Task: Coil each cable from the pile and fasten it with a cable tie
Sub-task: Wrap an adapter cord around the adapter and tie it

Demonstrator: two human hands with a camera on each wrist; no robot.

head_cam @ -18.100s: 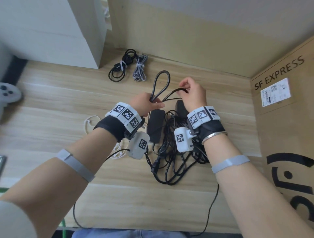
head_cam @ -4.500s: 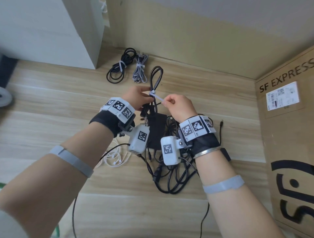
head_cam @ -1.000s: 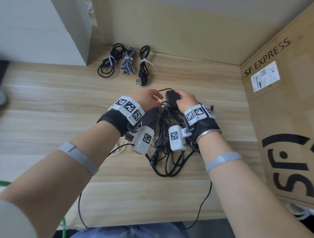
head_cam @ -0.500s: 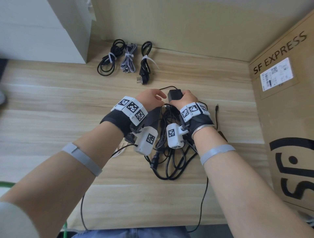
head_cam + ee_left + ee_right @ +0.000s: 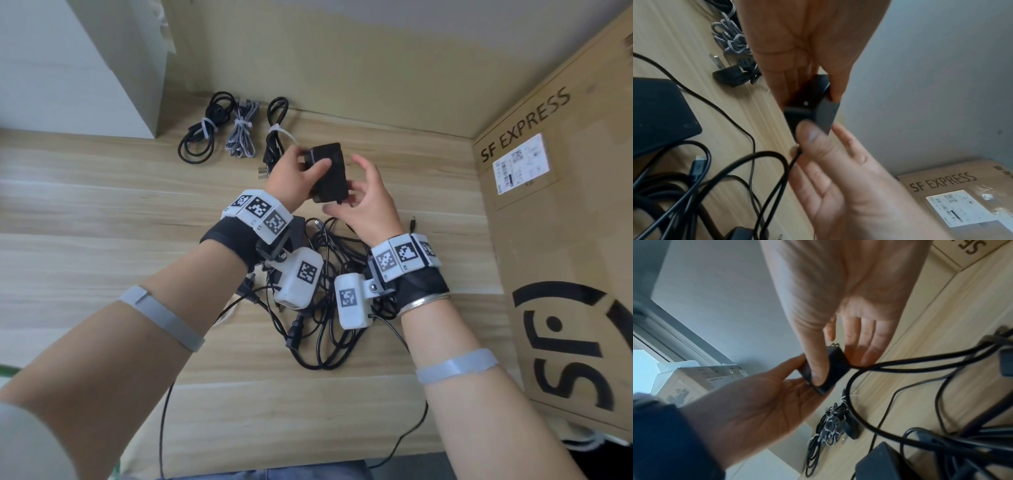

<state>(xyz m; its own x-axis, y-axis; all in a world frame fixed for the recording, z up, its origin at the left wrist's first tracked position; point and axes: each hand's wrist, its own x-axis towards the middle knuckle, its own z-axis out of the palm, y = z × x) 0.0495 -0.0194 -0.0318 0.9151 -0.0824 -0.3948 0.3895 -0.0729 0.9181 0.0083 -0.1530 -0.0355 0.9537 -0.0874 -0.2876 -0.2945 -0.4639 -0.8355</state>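
Note:
A small black power adapter (image 5: 328, 171) is held up above the tangled pile of black cables (image 5: 318, 318). My left hand (image 5: 294, 178) grips its upper end, thumb on the face. My right hand (image 5: 359, 202) pinches its lower end, thumb (image 5: 809, 131) in front and fingers (image 5: 867, 347) fairly straight behind. The adapter's thin cord (image 5: 774, 162) hangs from it into the pile. Three coils lie tied at the back: a black one (image 5: 197, 144), a grey braided one (image 5: 241, 137) and a black one with a plug (image 5: 274, 137).
A larger black power brick (image 5: 659, 116) lies in the pile under my left wrist. A cardboard box marked SF EXPRESS (image 5: 548, 240) walls off the right side. A white cabinet (image 5: 85, 68) stands at the back left. A barrel plug (image 5: 412, 222) lies by my right wrist.
Both hands have lifted the small adapter off the pile and carried it up and away from me. Earlier, the third coil was tied and laid at the back.

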